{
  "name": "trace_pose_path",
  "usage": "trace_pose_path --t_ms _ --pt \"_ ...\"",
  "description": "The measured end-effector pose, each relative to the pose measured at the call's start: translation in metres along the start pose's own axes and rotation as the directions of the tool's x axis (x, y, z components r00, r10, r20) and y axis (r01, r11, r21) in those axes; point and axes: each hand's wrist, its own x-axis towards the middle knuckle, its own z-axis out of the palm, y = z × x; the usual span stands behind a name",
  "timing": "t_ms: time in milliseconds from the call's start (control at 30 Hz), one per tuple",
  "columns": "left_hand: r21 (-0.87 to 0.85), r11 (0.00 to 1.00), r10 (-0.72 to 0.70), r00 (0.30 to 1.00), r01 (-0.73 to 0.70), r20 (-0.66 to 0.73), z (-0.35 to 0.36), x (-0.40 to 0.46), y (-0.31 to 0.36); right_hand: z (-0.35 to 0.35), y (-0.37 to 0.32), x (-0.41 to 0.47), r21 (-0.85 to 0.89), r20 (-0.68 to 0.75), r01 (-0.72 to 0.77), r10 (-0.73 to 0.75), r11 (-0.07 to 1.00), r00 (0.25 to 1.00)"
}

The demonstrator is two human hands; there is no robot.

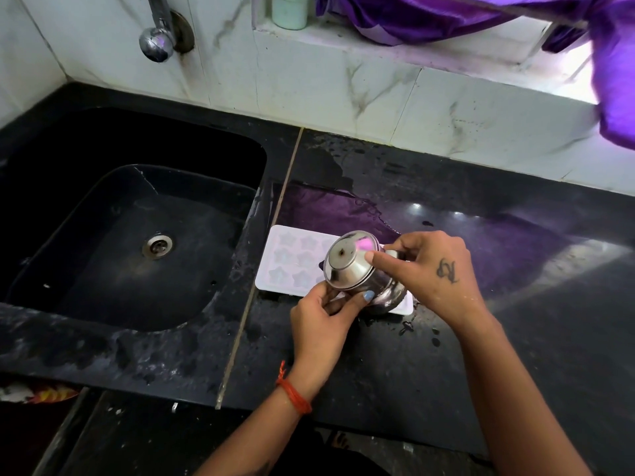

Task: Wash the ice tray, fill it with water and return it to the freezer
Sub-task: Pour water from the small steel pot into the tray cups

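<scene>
The risk here is spilling: the steel vessel [360, 269] is tipped far on its side above the ice tray [292, 259], low in the middle of the frame, and water may run over the rim onto the already wet counter [515, 304]. The left hand [323, 321] grasps the vessel from below, the right hand [429, 269] grasps it near its handle. The star-shaped cells look pale; I cannot tell if they hold water. The sink [137, 252], at the left, holds no dishes.
</scene>
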Motion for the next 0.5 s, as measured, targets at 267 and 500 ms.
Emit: trace_pose_path --t_ms 267,500 --pt "-0.040 0.997 -0.070 0.995 0.073 0.066 0.008 -0.001 0.000 -0.006 0.008 -0.005 -0.035 -0.028 -0.028 0.027 0.999 0.999" --pt "-0.190 0.960 -0.172 0.970 0.204 0.174 0.015 -0.007 -0.001 -0.008 0.002 -0.007 -0.246 -0.022 0.031 -0.037 0.969 0.999"
